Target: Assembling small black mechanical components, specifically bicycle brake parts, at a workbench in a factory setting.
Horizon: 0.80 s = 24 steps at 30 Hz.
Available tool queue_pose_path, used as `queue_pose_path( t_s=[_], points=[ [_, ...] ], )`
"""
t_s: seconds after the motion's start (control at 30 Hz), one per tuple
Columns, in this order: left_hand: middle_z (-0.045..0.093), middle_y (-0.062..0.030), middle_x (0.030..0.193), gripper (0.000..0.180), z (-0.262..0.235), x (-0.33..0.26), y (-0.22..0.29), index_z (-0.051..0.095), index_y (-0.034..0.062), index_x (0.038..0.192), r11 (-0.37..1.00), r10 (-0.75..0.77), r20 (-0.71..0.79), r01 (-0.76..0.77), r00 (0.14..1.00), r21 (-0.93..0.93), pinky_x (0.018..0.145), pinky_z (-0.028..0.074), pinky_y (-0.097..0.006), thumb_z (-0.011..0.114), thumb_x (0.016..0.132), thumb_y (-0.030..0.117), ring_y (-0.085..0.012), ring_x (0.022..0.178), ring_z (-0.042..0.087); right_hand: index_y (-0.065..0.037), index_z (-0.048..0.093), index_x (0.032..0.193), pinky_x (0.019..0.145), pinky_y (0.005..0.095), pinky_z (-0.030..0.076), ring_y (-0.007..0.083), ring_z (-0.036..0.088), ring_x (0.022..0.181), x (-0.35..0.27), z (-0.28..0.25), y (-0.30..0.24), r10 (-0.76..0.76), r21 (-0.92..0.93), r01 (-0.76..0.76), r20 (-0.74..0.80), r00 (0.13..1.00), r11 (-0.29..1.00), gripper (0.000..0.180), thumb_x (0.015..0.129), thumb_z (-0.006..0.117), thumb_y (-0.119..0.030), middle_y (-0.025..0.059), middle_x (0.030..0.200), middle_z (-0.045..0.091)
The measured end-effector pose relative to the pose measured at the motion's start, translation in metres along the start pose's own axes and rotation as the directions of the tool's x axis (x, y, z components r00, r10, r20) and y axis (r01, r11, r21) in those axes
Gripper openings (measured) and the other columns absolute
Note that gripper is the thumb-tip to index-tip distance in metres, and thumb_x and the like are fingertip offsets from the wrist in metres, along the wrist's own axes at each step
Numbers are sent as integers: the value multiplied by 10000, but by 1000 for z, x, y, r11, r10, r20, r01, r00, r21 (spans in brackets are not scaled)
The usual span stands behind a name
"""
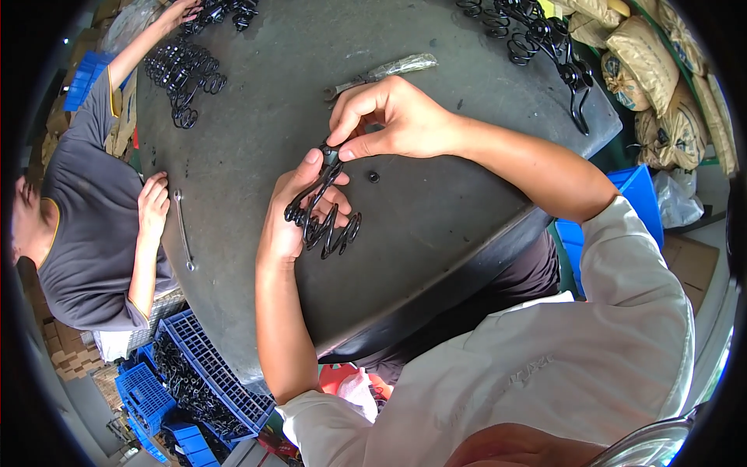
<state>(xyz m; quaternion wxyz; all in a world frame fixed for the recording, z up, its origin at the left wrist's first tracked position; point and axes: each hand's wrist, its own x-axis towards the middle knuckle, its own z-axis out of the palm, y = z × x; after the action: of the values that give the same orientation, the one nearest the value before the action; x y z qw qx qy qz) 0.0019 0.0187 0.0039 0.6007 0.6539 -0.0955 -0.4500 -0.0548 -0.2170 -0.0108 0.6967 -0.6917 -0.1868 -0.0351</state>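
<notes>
A black coil spring with a bent rod arm [333,233] lies in my left hand [284,214], its coils hanging out past the fingers. My left thumb presses along the rod near its upper end. At that end sits a small dark greenish-black fitting [331,155], pinched by the thumb and fingertips of my right hand [393,121]. Part of the fitting is hidden behind the fingertips. On the dark table, just right of the spring, lies a small black ring-like piece [373,177] that neither hand touches.
A wrench with a plastic-wrapped handle [389,71] lies beyond my right hand; another wrench [183,229] lies left. Black springs are piled far left [183,74] and far right [537,35]. A co-worker [101,202] sits left, beside blue crates [210,366]. Sacks [642,58] stand right.
</notes>
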Motion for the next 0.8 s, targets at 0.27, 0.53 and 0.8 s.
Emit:
queue_pose_path(
  t_s=[0.27,0.53,0.8],
  points=[
    [696,-124,696,654,-1,-2,2,670,-45,1028,999,49,40,-50,998,14,500,521,-228,596,979,603,-177,533,681,-3,771,1035,863,286,558,151,670,993,0,4,-2,-16,8,16,-12,1000,1000,190,867,769,86,65,1059,667],
    [695,-120,691,575,1,-2,2,676,-35,1005,999,35,18,-34,999,-26,488,499,-226,601,985,534,-172,528,671,-8,769,1023,855,286,563,147,672,989,-1,6,-3,-21,-49,20,-26,999,999,162,878,771,64,61,1056,666],
    [679,-113,657,568,0,2,-1,682,-24,949,999,43,-33,-42,999,32,483,454,-233,572,970,532,-179,509,648,-21,767,1032,784,272,532,124,653,940,-3,7,-5,-45,-156,40,-29,999,987,151,886,781,20,43,1030,675]
  ],
)
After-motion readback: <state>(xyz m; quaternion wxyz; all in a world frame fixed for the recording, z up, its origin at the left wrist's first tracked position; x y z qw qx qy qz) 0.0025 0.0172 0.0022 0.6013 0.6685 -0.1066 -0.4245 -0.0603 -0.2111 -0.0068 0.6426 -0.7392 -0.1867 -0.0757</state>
